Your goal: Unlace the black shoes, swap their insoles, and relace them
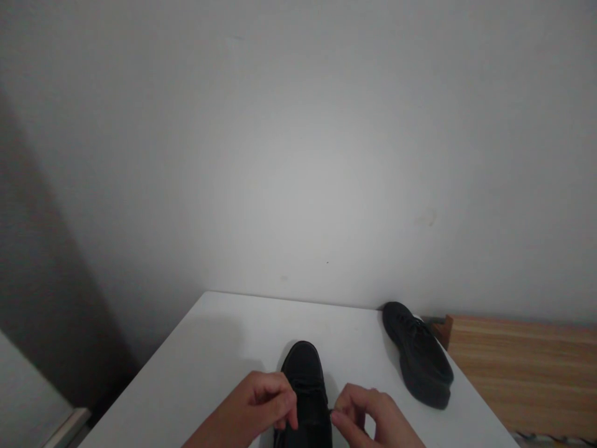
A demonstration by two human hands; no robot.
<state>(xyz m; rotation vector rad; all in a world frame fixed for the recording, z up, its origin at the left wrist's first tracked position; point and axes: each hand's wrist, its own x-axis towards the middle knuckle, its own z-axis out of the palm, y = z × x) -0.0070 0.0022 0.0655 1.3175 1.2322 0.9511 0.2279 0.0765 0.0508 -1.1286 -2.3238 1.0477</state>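
Observation:
A black lace-up shoe [303, 364] stands on the white table [224, 336], toe toward the wall, its heel end cut off by the bottom edge of the view. My left hand [268, 404] is over the shoe's left side, fingers curled in and thumb against the index finger; anything between them is hidden. On the right side of the shoe, my right hand [366, 414] pinches a short dark end that looks like the shoelace. Black on black, the course of the laces is hard to make out.
A second black shoe [417, 358] lies tilted at the table's right edge, near the wall. Beyond that edge is a wood-grain panel [522, 373]. A pale wall [303, 186] rises directly behind the table. At lower left is a light-coloured edge [68, 426].

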